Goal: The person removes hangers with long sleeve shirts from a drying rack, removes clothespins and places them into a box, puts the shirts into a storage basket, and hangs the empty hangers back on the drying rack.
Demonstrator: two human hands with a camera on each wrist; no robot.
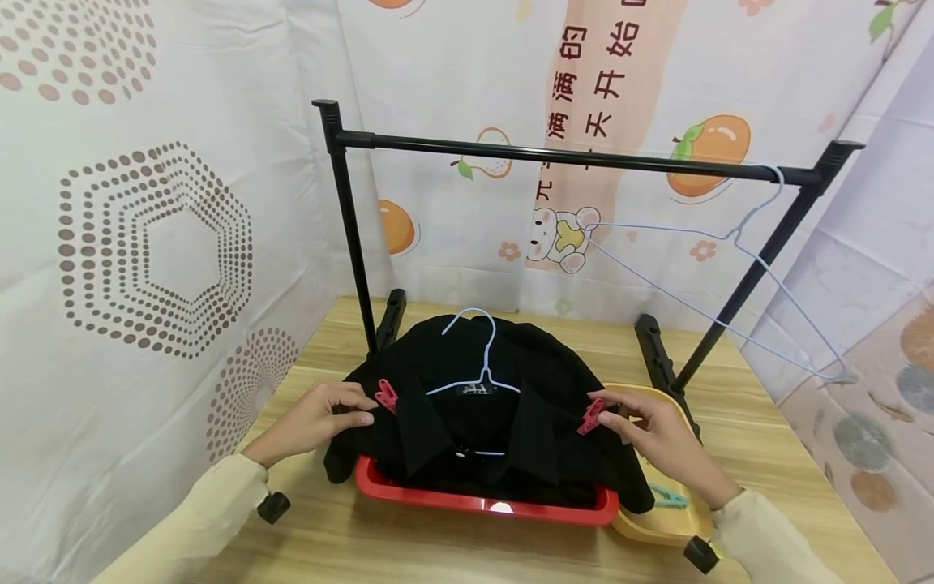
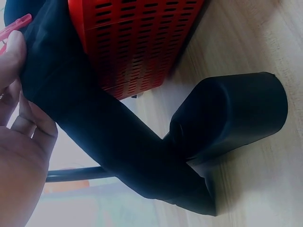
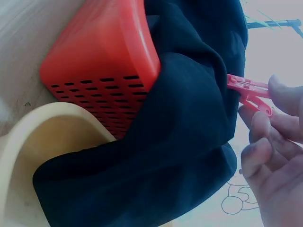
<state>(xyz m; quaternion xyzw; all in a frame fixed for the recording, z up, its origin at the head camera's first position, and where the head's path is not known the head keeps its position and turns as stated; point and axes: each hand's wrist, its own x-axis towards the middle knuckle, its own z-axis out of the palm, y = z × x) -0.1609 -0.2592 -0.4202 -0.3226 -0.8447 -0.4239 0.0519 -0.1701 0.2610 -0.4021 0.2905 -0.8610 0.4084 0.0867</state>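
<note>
A black collared shirt (image 1: 576,377) lies over a red basket (image 1: 489,504), with a light-blue hanger (image 1: 487,357) inside its neck and the hook showing above. Two pink clothespins sit at its shoulders. My left hand (image 1: 321,418) pinches the shirt's shoulder beside the left pink clothespin (image 1: 387,395); in the left wrist view its thumb lies on the cloth and the other fingers go behind. With thumb and fingers my right hand (image 1: 660,438) holds the right pink clothespin (image 1: 592,416), whose jaws are on the cloth in the right wrist view.
A black rack (image 1: 511,151) stands behind the shirt, an empty blue hanger (image 1: 700,229) hooked near its right end. Right of the red basket, a yellow basin (image 1: 657,531) holds a teal clothespin (image 1: 667,496), partly under my right arm. Printed curtains surround the wooden table (image 1: 321,519).
</note>
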